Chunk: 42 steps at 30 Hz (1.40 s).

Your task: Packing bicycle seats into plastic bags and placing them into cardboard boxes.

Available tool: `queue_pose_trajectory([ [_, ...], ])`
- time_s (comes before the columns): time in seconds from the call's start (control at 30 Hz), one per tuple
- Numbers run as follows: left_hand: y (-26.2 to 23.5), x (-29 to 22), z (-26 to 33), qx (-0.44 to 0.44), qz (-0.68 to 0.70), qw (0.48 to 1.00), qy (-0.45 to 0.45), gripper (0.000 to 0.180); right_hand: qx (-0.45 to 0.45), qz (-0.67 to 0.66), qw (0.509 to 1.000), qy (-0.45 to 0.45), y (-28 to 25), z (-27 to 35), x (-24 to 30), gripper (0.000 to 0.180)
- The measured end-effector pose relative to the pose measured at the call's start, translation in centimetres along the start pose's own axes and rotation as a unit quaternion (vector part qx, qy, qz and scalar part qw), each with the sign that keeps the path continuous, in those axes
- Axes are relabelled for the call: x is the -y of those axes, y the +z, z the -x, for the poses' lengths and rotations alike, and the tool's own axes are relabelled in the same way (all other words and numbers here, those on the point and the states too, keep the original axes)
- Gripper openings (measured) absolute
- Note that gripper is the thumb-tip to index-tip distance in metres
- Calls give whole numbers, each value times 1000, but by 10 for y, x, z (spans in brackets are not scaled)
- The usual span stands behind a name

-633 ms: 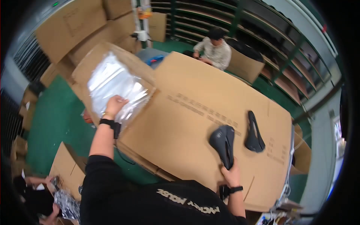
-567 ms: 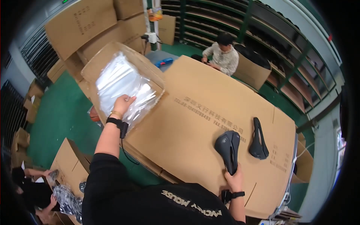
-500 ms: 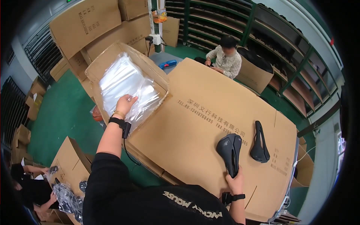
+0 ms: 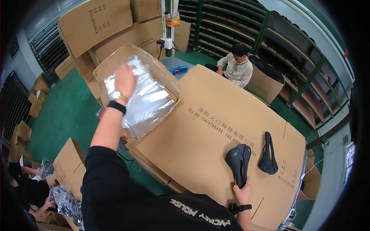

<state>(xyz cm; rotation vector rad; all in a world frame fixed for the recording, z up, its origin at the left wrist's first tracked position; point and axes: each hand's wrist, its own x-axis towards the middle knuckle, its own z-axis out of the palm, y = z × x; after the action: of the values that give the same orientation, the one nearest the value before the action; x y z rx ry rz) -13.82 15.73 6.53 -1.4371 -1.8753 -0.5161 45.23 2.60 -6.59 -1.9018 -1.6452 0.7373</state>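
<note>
My right hand [image 4: 242, 193] grips the narrow nose of a black bicycle saddle [image 4: 233, 158], whose wide end points away from me over the cardboard. Just right of it a second black saddle [image 4: 267, 166] lies with its nose pointing away. My left hand [image 4: 126, 81] is over a pile of clear plastic bags [image 4: 152, 104] in an open cardboard box [image 4: 174, 101]. Motion smears its fingers, so whether they hold a bag cannot be told. A dark band and a bracelet circle the left wrist.
A flat cardboard sheet [image 4: 181, 146] covers the table. Beyond it sits a person [image 4: 238, 67] near shelves [image 4: 296, 57]. A blue and red tool [image 4: 179, 69] lies behind the box. Stacked cartons [image 4: 96, 27] stand far left. At lower left, another person's hands handle plastic-wrapped things [image 4: 63, 200].
My left hand has moved farther over the bags, away from their near edge. My right hand still holds the saddle in about the same place. The whole view has shifted slightly.
</note>
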Motion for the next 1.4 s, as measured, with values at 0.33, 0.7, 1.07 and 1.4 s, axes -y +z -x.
queue_pose_trajectory([
  [0.33, 121, -18, 115, 346, 330, 862, -168, 30, -9, 57, 998, -10, 2, 4, -4, 60],
  [0.7, 43, -14, 76, 290, 387, 822, -302, 21, -14, 62, 997, 35, 0, 6, 4, 59],
  [1.07, 24, 3, 72, 133, 662, 651, -347, 21, -9, -1, 1000, -6, -8, 8, 0, 58],
  [1.4, -81, -222, 143, 246, 701, 654, -143, 20, -12, -246, 964, 100, 21, 9, -3, 48],
])
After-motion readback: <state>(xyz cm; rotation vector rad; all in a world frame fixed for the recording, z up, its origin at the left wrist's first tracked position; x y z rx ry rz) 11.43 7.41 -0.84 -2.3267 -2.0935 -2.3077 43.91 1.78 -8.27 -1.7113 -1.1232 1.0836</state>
